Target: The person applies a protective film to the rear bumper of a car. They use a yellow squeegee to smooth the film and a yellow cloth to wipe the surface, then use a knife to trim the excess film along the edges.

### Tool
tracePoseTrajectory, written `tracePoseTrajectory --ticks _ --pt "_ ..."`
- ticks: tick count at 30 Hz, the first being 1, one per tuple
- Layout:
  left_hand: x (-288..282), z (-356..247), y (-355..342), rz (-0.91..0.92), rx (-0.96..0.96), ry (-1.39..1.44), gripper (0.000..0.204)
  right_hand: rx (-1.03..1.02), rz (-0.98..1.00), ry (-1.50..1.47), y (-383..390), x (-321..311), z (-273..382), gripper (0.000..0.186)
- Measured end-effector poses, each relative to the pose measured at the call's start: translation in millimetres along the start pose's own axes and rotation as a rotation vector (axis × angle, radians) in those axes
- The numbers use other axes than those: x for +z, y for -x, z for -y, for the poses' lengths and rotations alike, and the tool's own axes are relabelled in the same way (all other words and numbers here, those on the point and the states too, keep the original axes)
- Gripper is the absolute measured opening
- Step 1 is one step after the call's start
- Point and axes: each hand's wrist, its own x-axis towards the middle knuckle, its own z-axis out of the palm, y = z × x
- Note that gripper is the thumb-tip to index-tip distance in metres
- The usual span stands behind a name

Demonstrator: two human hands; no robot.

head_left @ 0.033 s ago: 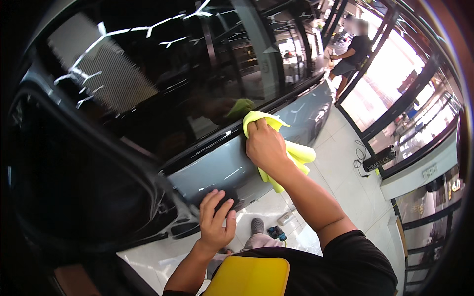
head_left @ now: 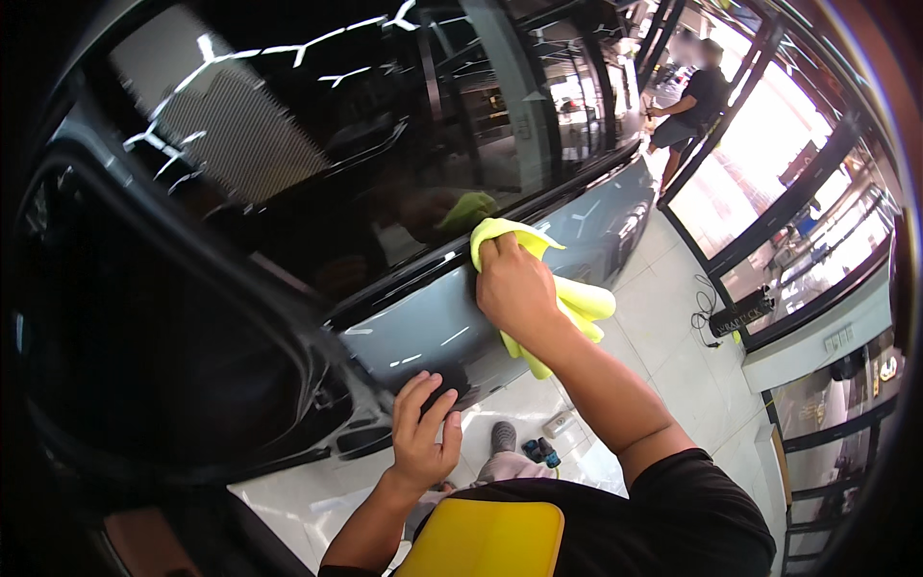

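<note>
My right hand [head_left: 517, 287] grips a bunched yellow-green cloth [head_left: 585, 300]. One fold of the cloth lies at the black trim strip [head_left: 409, 286] below the dark car window [head_left: 336, 226]; the rest hangs over the glossy blue-grey door panel [head_left: 423, 332]. The glass mirrors the hand and cloth. Lower left, my left hand [head_left: 423, 442] is open with fingers spread and curved, its fingertips at the panel's lower part. Whether they touch it I cannot tell.
A dark car opening [head_left: 163, 356] lies at the left. Near my shoe [head_left: 503, 438] stand small dark tools [head_left: 540, 452] and a white socket block [head_left: 558, 425]. Right, a black case [head_left: 740, 314] with a cable rests by glass doors. Another person [head_left: 697, 101] stands far right. A yellow flat piece [head_left: 486, 539] shows at my front.
The car and room sit slightly further right in the picture. Both hands and the cloth keep nearly the same place and pose.
</note>
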Motion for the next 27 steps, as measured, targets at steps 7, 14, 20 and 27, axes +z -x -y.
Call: tracePoseTrajectory --ticks 7,14,20,27 --pt "-55.3 5.7 59.0 -0.045 -0.306 0.018 0.024 -0.201 -0.002 -0.117 25.8 11.5 133.2 0.021" --pt "-84.1 27.3 82.7 -0.196 -0.521 0.292 0.037 -0.224 0.285 -0.376 33.1 -20.5 182.2 0.028" --pt "-90.0 -5.0 89.6 0.035 -0.552 0.264 0.038 -0.020 0.256 -0.414 53.0 -50.4 133.0 0.029" --pt "-91.3 -9.2 128.3 0.080 -0.741 0.351 0.040 -0.158 -0.075 -0.331 45.9 15.7 149.0 0.032"
